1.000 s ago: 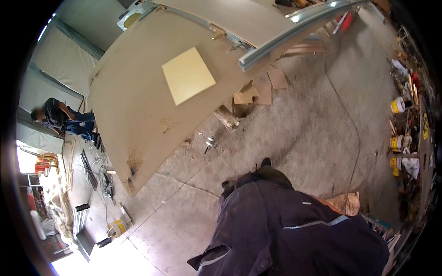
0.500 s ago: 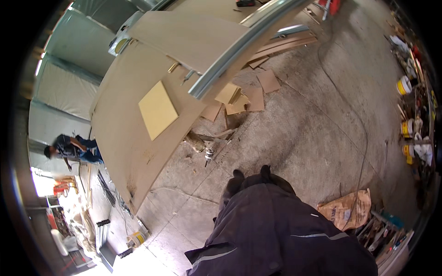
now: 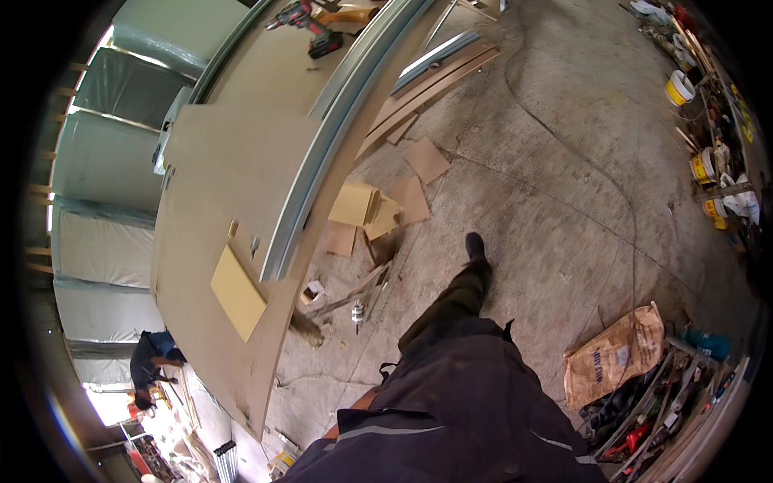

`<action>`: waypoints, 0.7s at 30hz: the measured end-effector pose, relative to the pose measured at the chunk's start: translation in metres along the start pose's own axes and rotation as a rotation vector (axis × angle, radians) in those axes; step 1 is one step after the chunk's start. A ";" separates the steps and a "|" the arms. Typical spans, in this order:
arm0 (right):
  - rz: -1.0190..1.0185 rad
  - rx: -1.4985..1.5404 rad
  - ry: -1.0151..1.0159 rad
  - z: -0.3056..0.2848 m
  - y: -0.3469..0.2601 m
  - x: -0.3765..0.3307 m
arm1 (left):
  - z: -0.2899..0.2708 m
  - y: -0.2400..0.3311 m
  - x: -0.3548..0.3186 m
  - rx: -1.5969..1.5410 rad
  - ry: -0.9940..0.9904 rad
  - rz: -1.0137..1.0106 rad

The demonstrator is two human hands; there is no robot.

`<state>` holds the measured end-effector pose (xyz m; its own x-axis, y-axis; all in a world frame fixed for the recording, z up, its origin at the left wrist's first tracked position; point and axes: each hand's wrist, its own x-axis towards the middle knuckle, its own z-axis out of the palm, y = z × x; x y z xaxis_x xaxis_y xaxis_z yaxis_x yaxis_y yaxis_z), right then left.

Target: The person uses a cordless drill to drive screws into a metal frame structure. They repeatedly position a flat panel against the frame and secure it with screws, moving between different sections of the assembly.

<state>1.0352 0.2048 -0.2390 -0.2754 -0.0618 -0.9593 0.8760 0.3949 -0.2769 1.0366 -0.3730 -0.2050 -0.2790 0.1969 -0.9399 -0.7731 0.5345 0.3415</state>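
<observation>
Neither of my hands shows; only a strip of my left arm (image 3: 367,399) is visible beside my dark jacket (image 3: 475,402). Left of me lies a big board-topped table (image 3: 193,282). On it rests a rectangular yellow panel (image 3: 239,293), close to long grey metal profiles (image 3: 310,181) running along the near edge. A cordless drill (image 3: 310,28) lies at the table's far end. My boot (image 3: 476,245) is stretched forward on the concrete floor.
Board offcuts (image 3: 362,208) and long strips (image 3: 435,84) lie beside the table. A cable (image 3: 572,149) crosses the floor. To the right are a brown paper sack (image 3: 616,354), a tool crate (image 3: 668,410) and buckets (image 3: 679,88). Another person (image 3: 157,362) bends over at the far left.
My view has shifted forward along the table, bringing the drill fully into sight. One leg has stepped ahead. The other person has bent down lower.
</observation>
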 end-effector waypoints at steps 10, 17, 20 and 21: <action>-0.011 0.121 0.063 -0.115 -0.131 0.018 | -0.094 0.201 0.131 0.049 -0.243 0.274; -0.057 0.125 0.020 -0.187 -0.216 0.013 | -0.131 0.317 0.127 0.162 -0.096 0.177; -0.074 0.055 -0.101 -0.233 -0.266 0.006 | -0.128 0.349 0.128 0.181 -0.021 0.158; -0.087 0.025 -0.153 -0.253 -0.287 0.005 | -0.126 0.359 0.126 0.175 0.003 0.152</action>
<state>0.6821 0.3225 -0.1500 -0.2891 -0.2341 -0.9282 0.8615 0.3592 -0.3589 0.6521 -0.2600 -0.2010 -0.3867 0.2837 -0.8775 -0.6117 0.6332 0.4743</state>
